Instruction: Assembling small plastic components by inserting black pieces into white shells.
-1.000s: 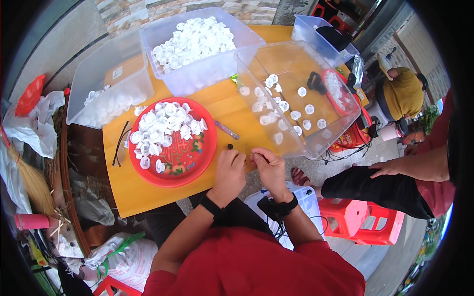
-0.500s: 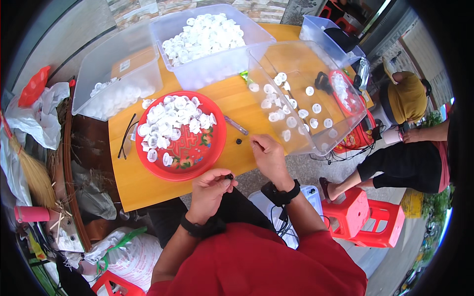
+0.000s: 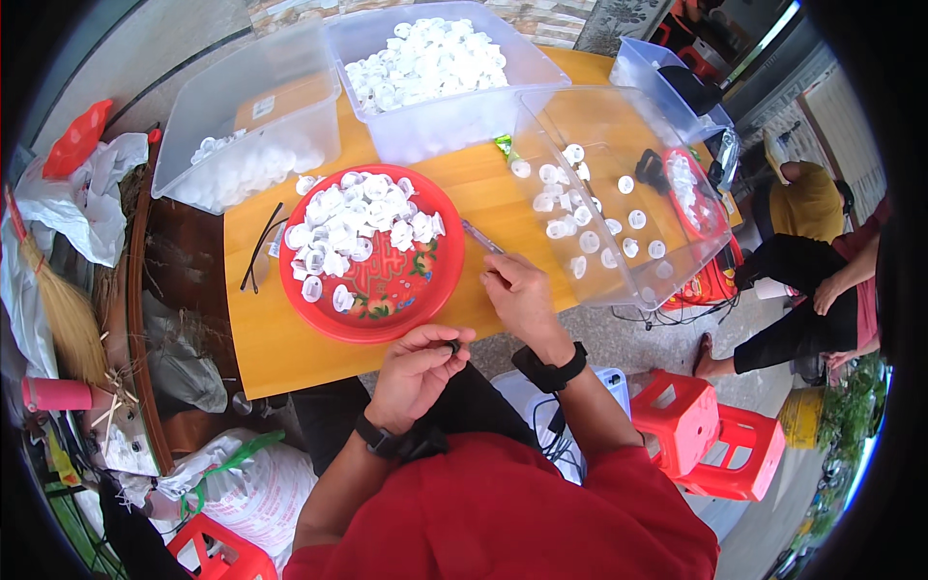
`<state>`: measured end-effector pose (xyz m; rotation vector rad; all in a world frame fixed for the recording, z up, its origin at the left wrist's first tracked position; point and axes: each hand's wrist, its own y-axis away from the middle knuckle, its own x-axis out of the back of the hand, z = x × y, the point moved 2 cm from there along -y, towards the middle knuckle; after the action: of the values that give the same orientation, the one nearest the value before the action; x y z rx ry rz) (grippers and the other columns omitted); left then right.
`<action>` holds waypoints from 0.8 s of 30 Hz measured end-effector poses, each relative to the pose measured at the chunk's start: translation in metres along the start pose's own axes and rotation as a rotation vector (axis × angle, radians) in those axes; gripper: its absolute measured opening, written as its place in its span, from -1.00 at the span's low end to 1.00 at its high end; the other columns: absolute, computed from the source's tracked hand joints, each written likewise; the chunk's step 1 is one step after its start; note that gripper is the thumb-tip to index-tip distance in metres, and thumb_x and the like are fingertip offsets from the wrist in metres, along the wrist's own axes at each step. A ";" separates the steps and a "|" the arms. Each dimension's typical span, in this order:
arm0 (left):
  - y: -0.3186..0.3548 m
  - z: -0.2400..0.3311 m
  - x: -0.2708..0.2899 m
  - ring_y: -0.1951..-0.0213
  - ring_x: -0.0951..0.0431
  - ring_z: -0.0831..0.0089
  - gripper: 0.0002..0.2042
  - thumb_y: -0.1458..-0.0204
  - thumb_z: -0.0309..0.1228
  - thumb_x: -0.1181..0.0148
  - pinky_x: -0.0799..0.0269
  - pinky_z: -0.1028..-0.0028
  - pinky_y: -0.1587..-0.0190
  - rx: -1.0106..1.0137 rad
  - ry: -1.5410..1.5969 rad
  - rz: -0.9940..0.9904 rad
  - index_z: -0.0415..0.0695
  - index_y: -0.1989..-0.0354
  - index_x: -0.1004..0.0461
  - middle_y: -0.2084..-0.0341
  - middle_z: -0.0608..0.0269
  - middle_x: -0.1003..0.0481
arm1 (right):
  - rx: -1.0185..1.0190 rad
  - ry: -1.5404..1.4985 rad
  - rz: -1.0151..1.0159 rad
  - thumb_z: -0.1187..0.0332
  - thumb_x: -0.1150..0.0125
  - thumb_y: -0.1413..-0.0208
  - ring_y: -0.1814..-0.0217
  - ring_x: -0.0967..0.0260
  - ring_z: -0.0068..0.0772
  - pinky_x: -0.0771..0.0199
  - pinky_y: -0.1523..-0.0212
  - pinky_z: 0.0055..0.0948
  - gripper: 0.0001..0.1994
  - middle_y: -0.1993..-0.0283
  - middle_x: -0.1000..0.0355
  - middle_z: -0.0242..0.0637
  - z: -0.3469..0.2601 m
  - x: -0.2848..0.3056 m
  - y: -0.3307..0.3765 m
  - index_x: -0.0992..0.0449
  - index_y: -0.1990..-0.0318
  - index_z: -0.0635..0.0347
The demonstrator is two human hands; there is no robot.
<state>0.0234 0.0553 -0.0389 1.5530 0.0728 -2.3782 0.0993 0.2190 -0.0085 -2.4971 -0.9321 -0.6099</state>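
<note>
Low in front of the table's near edge, my left hand (image 3: 414,375) pinches a small round black part (image 3: 451,345) between thumb and fingertips. My right hand (image 3: 522,298) is at the table edge, thumb and fingers closed together and pointing down; whatever they hold, if anything, is hidden. A pen-like stick (image 3: 480,235) lies just beyond its fingertips. To the left of that stick sits a round red tray (image 3: 452,275), its far half heaped with small white plastic parts (image 3: 360,211).
Behind the tray stand a clear bin (image 3: 416,145) full of white parts and another bin (image 3: 179,155) partly filled. A clear box (image 3: 638,280) at right has white parts scattered about it. Glasses (image 3: 259,249) lie left of the tray. Red stools (image 3: 677,416) and a person (image 3: 822,280) are at right.
My right hand has come down to where a small black part lay on the table; that part is now out of sight. My left hand keeps its black part. The view has shifted slightly.
</note>
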 end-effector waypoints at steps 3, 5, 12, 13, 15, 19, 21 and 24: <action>-0.002 0.001 -0.006 0.14 -0.47 0.29 -0.73 -0.03 -0.64 0.12 -0.39 0.40 0.04 0.032 -0.012 0.030 -0.32 0.09 -0.37 0.13 -0.01 -0.42 | -0.189 -0.391 -0.024 0.53 -0.19 0.05 0.35 -0.40 -0.46 -0.38 0.32 -0.58 -0.76 0.33 -0.45 -0.20 -0.003 0.007 0.015 -0.45 0.19 0.44; -0.002 0.003 -0.012 0.11 -0.46 0.27 -0.72 -0.04 -0.63 0.14 -0.39 0.39 0.02 0.055 -0.037 0.078 -0.35 0.06 -0.35 0.11 -0.02 -0.40 | -0.324 -0.571 -0.085 0.52 -0.18 0.03 0.32 -0.40 -0.50 -0.39 0.30 -0.59 -0.75 0.29 -0.46 -0.21 -0.010 0.014 0.022 -0.45 0.16 0.43; -0.003 0.001 -0.021 0.08 -0.44 0.22 -0.71 -0.08 -0.55 0.17 -0.39 0.38 0.03 0.085 -0.025 0.105 -0.39 0.03 -0.29 0.09 -0.08 -0.38 | -0.554 -1.057 -0.204 0.54 -0.16 0.00 0.25 -0.42 -0.48 -0.42 0.26 -0.57 -0.73 0.25 -0.45 -0.19 -0.004 0.018 0.036 -0.42 0.11 0.43; -0.003 0.001 -0.021 0.09 -0.44 0.23 -0.71 -0.09 -0.54 0.16 -0.38 0.37 0.04 0.091 -0.027 0.104 -0.38 0.03 -0.29 0.10 -0.08 -0.38 | -0.554 -1.058 -0.205 0.54 -0.16 0.00 0.25 -0.42 -0.48 -0.42 0.26 -0.57 -0.73 0.25 -0.45 -0.19 -0.006 0.018 0.038 -0.42 0.11 0.43; -0.003 -0.001 -0.017 0.10 -0.44 0.24 -0.71 -0.10 -0.52 0.16 -0.38 0.37 0.04 0.106 -0.010 0.090 -0.38 0.03 -0.29 0.12 -0.05 -0.39 | -0.522 -0.916 -0.158 0.55 -0.14 0.00 0.26 -0.42 -0.47 -0.43 0.25 -0.57 -0.73 0.24 -0.45 -0.18 -0.014 0.016 0.042 -0.42 0.11 0.42; -0.002 0.001 -0.024 0.17 -0.45 0.29 -0.74 -0.10 -0.51 0.13 -0.39 0.38 0.08 0.114 -0.038 0.167 -0.35 0.07 -0.34 0.20 0.00 -0.42 | -0.487 -0.952 -0.178 0.52 -0.18 0.02 0.28 -0.39 -0.54 -0.39 0.28 -0.61 -0.73 0.28 -0.45 -0.23 -0.019 0.013 0.045 -0.43 0.12 0.41; 0.003 0.005 -0.024 0.24 -0.45 0.35 -0.76 -0.10 -0.52 0.12 -0.39 0.43 0.14 0.074 -0.044 0.164 -0.34 0.11 -0.37 0.24 0.01 -0.44 | -0.567 -1.090 -0.140 0.53 -0.18 0.02 0.32 -0.39 -0.53 -0.40 0.29 -0.61 -0.74 0.29 -0.45 -0.22 -0.017 0.011 0.044 -0.43 0.13 0.41; 0.013 0.027 -0.050 0.45 -0.39 0.52 -0.82 -0.09 -0.55 0.08 -0.31 0.58 0.37 -0.038 -0.244 0.008 -0.31 0.21 -0.44 0.37 0.07 -0.47 | -0.574 -1.212 -0.131 0.54 -0.17 0.02 0.35 -0.39 -0.52 -0.41 0.30 -0.60 -0.75 0.29 -0.45 -0.20 -0.003 0.008 0.043 -0.44 0.15 0.41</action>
<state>0.0218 0.0486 0.0188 1.2339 0.0589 -2.5241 0.1338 0.1918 -0.0111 -3.3048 -1.4326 0.8894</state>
